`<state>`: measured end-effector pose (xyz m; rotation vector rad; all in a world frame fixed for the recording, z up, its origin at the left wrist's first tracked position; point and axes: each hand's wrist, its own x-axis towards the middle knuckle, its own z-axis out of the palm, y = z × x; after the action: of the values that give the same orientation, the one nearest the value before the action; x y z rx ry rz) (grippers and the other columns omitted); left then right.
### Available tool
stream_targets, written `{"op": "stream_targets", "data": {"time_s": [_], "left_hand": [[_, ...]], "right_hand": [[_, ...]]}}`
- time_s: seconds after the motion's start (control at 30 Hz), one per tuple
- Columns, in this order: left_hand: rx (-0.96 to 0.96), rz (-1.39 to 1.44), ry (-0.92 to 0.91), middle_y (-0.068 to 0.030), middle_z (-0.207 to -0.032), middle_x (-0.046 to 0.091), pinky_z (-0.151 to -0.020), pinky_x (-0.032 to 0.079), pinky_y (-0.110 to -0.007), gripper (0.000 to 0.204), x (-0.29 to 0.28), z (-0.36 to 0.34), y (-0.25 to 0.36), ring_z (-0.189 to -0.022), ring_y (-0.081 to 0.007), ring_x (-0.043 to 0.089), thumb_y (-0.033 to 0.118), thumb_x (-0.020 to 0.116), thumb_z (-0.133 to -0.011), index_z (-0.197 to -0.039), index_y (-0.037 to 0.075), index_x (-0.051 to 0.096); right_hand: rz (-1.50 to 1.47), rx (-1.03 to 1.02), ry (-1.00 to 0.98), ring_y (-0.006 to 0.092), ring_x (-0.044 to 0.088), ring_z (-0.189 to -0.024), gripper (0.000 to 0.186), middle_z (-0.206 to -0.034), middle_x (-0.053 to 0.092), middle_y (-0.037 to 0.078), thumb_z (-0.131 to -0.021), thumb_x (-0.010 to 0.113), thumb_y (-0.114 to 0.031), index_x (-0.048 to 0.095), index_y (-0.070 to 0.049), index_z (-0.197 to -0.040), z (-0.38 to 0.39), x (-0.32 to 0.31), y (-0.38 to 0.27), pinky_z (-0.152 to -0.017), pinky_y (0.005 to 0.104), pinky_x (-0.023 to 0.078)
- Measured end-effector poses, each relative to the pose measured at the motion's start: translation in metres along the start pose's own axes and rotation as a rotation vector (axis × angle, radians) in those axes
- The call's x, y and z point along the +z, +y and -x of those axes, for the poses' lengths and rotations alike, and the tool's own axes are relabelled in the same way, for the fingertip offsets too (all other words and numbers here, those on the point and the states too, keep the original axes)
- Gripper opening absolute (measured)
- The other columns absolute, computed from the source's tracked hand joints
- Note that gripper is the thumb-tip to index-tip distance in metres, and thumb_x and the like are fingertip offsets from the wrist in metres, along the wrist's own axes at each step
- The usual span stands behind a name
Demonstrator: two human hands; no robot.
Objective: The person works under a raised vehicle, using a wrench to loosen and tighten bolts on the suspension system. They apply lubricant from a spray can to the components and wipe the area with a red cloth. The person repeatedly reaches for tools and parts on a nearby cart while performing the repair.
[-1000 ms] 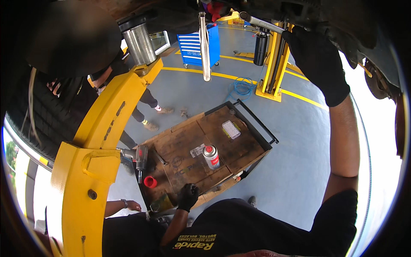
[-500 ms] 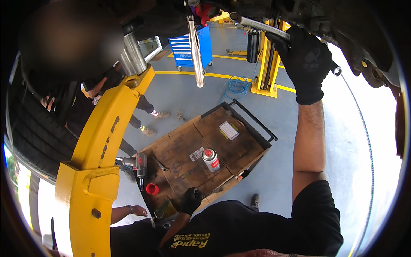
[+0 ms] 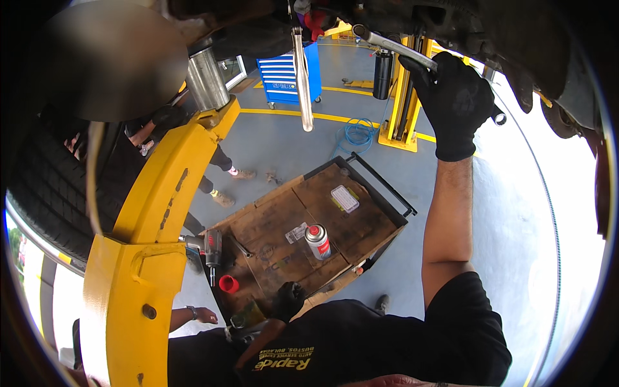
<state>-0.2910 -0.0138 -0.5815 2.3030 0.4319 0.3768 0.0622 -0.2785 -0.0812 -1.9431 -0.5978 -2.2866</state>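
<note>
My right hand (image 3: 456,106), in a black glove, is raised under the car's dark underside (image 3: 509,39). Its fingers wrap round a steel combination wrench (image 3: 403,49), with one ring end reaching left and another ring end showing past the wrist side. Left of it, a long polished steel handle (image 3: 302,87) hangs down from the underside, untouched. Low down, my gloved left hand (image 3: 288,300) is curled at the near edge of a wood-topped cart (image 3: 284,216); whatever it may hold is hidden.
On the cart are a spray can (image 3: 317,242), red cap (image 3: 228,284), impact wrench (image 3: 211,248) and small box (image 3: 345,198). A yellow lift arm (image 3: 151,187) rises at left beside a tyre (image 3: 51,187). A co-worker's bare hand (image 3: 206,315) is near the cart; a blue tool cabinet (image 3: 290,74) stands behind.
My right hand and the wrench have shifted slightly left and down in the picture. The hanging handle appears a little farther right. My left hand stays by the cart.
</note>
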Motion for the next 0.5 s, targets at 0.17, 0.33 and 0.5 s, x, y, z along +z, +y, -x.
{"op": "stream_targets", "data": {"time_s": [0.17, 0.33, 0.5], "left_hand": [[0.008, -0.045, 0.018, -0.0174, -0.100, 0.076, -0.083, 0.059, -0.049, 0.022, -0.001, 0.002, 0.002, -0.096, -0.0412, 0.074, 0.026, 0.076, -0.092, -0.101, 0.006, 0.073], [0.021, -0.065, 0.034, -0.0172, -0.100, 0.076, -0.083, 0.059, -0.049, 0.024, 0.005, 0.010, -0.010, -0.096, -0.0408, 0.074, 0.027, 0.077, -0.092, -0.102, 0.006, 0.073], [0.005, -0.046, 0.052, -0.0190, -0.101, 0.074, -0.082, 0.059, -0.051, 0.029, 0.003, 0.007, 0.001, -0.094, -0.0409, 0.074, 0.032, 0.078, -0.092, -0.104, 0.006, 0.071]], "right_hand": [[0.049, 0.000, 0.048, 0.0156, 0.066, -0.055, 0.047, -0.067, 0.069, 0.001, -0.087, 0.087, -0.060, 0.076, -0.014, -0.087, -0.002, -0.001, -0.006, -0.053, 0.0300, 0.048], [0.010, 0.149, -0.079, 0.0169, 0.067, -0.059, 0.041, -0.067, 0.068, 0.000, -0.090, 0.085, -0.055, 0.074, -0.016, -0.087, 0.004, -0.013, -0.026, -0.056, 0.0335, 0.049], [-0.124, 0.084, -0.033, 0.0182, 0.073, -0.069, 0.042, -0.081, 0.076, 0.004, -0.090, 0.084, -0.053, 0.079, -0.013, -0.104, 0.007, -0.011, -0.008, -0.063, 0.0344, 0.054]]}}
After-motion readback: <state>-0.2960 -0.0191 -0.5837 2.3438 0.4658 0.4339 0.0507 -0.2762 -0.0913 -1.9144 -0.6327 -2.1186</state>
